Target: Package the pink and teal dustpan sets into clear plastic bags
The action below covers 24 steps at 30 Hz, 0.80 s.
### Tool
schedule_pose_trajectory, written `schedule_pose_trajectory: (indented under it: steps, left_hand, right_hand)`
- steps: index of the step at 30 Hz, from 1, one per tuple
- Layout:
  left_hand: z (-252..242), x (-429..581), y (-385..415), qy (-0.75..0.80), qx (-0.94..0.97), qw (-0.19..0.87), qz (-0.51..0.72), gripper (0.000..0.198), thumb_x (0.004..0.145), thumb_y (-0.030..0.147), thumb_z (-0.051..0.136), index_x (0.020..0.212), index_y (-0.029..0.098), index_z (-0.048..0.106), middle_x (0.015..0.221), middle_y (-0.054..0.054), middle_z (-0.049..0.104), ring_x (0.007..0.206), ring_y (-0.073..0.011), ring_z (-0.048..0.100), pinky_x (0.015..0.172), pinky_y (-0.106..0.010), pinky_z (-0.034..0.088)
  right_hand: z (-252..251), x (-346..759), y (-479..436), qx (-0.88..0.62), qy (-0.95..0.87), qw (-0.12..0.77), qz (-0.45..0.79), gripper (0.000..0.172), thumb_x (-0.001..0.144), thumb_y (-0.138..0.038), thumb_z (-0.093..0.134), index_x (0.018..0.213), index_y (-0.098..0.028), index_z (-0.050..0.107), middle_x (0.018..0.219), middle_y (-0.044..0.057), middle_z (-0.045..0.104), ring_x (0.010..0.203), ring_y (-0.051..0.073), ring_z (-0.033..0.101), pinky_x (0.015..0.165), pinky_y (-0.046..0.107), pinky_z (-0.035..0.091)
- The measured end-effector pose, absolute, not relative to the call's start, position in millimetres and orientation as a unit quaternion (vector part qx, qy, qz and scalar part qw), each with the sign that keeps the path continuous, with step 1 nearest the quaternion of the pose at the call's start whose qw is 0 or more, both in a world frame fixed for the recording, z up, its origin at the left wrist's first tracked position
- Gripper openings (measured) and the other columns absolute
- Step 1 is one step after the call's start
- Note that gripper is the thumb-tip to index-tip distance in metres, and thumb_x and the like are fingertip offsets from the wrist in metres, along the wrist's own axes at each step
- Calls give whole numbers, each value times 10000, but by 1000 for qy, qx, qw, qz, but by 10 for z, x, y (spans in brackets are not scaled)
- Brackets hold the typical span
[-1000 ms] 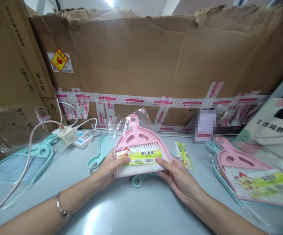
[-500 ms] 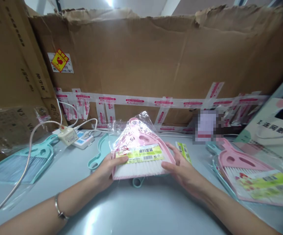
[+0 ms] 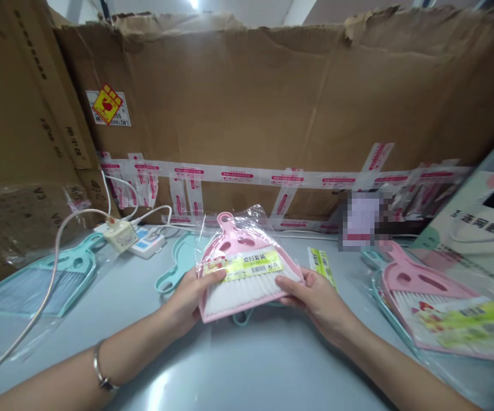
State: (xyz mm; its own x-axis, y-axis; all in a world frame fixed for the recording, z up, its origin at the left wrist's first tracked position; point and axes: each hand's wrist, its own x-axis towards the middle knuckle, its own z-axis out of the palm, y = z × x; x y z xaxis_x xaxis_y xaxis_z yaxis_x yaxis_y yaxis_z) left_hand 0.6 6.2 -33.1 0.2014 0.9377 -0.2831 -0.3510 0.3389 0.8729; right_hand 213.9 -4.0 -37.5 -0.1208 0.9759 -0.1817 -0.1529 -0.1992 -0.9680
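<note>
A pink dustpan and brush set point(image 3: 241, 288) in a clear plastic bag is held up over the table, handle pointing away and tilted slightly left. My left hand point(image 3: 193, 297) grips its left edge, thumb on top. My right hand point(image 3: 315, 299) pinches the right edge, thumb over the white bristles and fingers underneath. A yellow-green label point(image 3: 247, 264) runs across the front inside the bag. Behind and below it lie teal pieces, one a teal dustpan part point(image 3: 178, 262) with a looped handle, mostly hidden. A loose yellow-green label point(image 3: 322, 267) lies just beyond my right hand.
At left lies a bagged teal dustpan set point(image 3: 54, 279) with a white cable across it. A power strip point(image 3: 148, 244) with a plug adapter point(image 3: 120, 235) sits behind. Bagged pink and teal sets point(image 3: 426, 285) are stacked at right. A large cardboard box point(image 3: 238, 103) walls the back.
The pink set has turned so its right side rises and its left corner drops, and its handle leans further left. My right hand has shifted its grip slightly inward along the edge.
</note>
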Motion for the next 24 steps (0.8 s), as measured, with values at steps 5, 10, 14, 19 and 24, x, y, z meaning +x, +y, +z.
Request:
schedule_pose_trajectory:
  steps: [5,10,14,19,24]
  left_hand:
    - [-339,-23,115,433,361,691,453,437,726,197,673,1136,81,574,1048,-162,677,879,-240,671,712,-273,543]
    - [-281,-51,105,401,410,695,434,494,722,247,685,1180,111,559,1130,-148,645,951,-229,647,754,-260,525]
    - [-277,-73,102,386,399,730,397,482,671,183,708,1129,92,587,1107,-149,655,954,-222,644,799,-261,514]
    - [-303,-31,96,477,383,663,431,565,700,299,704,1188,99,501,1137,-158,631,911,-202,648,680,-234,528]
    - [-123,-119,72,482,410,650,421,905,717,461,664,1409,196,145,1183,-173,585,847,-213,667,723,-317,532]
  right_hand:
    - [-364,2092,-76,-403,-422,473,660,449,533,-295,825,933,-153,676,916,53,714,838,159,658,808,266,528]
    - [-382,2049,-72,-470,-351,498,639,307,558,-355,804,698,-117,673,656,39,704,587,100,649,603,177,547]
    - [-398,2032,-65,-486,-351,509,618,341,557,-411,789,608,-114,628,570,45,686,481,89,618,495,156,516]
    - [-456,1999,-70,-483,-352,490,634,336,611,-430,756,621,-124,616,517,28,666,418,79,590,412,135,463]
    - [-389,2039,-62,-456,-283,475,697,239,746,-338,673,682,-108,673,586,58,697,464,94,630,467,151,503]
